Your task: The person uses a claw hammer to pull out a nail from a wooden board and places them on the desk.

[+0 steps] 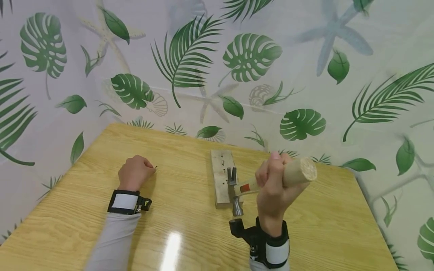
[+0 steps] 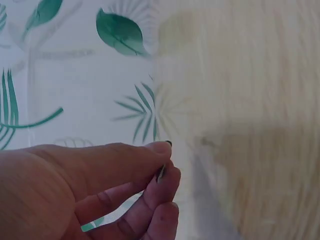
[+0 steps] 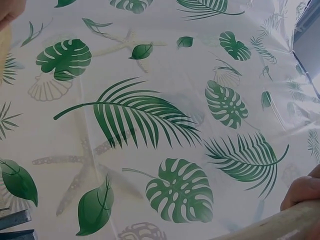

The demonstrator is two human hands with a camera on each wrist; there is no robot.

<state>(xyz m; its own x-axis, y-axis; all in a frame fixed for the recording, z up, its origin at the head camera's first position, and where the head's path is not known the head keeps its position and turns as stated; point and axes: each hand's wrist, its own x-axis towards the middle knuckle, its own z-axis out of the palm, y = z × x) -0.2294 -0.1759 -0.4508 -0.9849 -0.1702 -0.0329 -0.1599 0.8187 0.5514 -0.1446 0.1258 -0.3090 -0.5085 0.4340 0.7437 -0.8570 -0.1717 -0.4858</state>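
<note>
My right hand (image 1: pixel 272 184) grips the wooden handle of a claw hammer (image 1: pixel 238 207). Its metal head hangs over the near right part of a wooden block (image 1: pixel 221 192), claw pointing away; whether they touch I cannot tell. Small dark holes and a few nails (image 1: pixel 222 163) mark the block's top. Left of the block, my left hand (image 1: pixel 133 173) pinches a small nail (image 1: pixel 156 167) between thumb and fingers. Up close in the left wrist view, the fingers mostly hide that nail (image 2: pixel 160 173). The right wrist view catches only the hammer's claw (image 3: pixel 17 220) and part of its handle.
The block lies on a wood-grain table (image 1: pixel 190 226) with glare near its front. A leaf-patterned sheet (image 1: pixel 203 56) hangs behind and beside the table. Each wrist wears a strapped camera, such as the right one (image 1: pixel 255 241).
</note>
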